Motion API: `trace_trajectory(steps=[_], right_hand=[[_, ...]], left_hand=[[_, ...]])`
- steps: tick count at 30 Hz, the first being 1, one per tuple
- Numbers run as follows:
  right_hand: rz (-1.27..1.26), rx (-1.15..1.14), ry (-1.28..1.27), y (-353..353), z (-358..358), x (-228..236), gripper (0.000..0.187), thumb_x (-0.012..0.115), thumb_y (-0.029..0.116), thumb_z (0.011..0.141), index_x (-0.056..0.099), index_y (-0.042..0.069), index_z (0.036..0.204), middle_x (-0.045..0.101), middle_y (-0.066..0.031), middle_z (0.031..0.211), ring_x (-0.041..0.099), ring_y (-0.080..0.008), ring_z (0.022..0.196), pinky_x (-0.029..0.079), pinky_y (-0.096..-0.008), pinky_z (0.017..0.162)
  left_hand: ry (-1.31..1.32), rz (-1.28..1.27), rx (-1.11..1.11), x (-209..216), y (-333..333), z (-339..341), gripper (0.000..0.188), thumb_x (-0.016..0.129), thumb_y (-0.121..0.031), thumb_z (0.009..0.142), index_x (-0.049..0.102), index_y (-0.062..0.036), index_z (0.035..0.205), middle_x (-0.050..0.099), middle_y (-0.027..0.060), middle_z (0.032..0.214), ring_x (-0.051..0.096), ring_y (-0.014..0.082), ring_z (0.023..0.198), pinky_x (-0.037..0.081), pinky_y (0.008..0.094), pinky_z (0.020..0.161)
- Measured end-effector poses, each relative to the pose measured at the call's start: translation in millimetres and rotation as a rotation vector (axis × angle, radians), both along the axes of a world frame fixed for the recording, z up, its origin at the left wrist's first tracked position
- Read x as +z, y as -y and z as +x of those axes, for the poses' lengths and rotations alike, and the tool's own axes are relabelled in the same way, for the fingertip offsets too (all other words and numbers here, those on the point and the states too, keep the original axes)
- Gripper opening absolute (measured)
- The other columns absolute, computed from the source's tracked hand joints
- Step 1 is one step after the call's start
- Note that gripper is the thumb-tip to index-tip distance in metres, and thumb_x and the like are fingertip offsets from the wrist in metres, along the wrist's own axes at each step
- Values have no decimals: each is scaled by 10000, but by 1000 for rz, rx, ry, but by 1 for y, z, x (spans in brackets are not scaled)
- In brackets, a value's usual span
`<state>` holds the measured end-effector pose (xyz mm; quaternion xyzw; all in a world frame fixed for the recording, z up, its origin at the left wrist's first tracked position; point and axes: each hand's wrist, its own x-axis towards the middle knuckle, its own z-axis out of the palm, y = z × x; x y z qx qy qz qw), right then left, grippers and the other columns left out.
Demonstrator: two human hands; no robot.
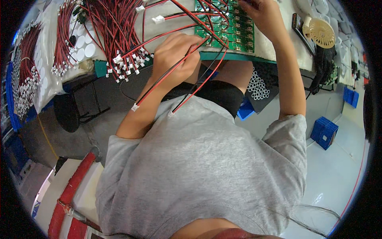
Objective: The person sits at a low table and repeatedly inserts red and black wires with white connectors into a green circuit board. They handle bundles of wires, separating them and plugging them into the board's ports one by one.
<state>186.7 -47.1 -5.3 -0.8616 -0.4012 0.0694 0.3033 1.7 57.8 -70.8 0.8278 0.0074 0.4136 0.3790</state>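
Our left hand point(172, 51) closes on red-and-black wires point(162, 79) beside the green circuit board point(244, 35); we cannot tell whether our right hand point(259, 11) grips anything. Plugs point(135, 106) dangle past the table's front edge point(238, 58), so catching our shirt point(203, 159) might tug wires loose. The wire heap point(115, 28) crowds our left, leaving more room rightward.
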Motion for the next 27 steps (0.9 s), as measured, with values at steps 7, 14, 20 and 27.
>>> trace_trajectory(steps=[7,14,20,27], right_hand=[[-97,260,303,-4,10,5,128,571,81,693,499,-24,676,506,-182,608,493,-333,559,378,-366,503],[-165,316,315,-3,10,10,120,557,93,692,497,-10,673,511,-174,617,501,-343,591,393,-382,530],[-186,360,388,-4,11,1,125,547,101,695,492,-9,672,518,-179,629,510,-345,609,404,-393,552],[-186,326,148,2,19,14,118,561,86,711,536,-25,744,552,-148,630,537,-255,554,428,-318,525]], left_hand=[[-17,-5,6,-1,0,0,182,538,8,577,547,2,759,538,118,670,524,268,600,426,325,562],[-28,-17,-6,1,2,-1,188,542,4,583,551,-1,771,546,118,686,528,267,611,430,326,569],[-59,-8,14,2,2,-2,165,532,16,608,561,0,770,556,114,708,535,258,622,435,315,569],[-39,-21,0,1,1,-2,152,519,9,625,562,6,771,561,116,718,537,268,637,439,321,577]])
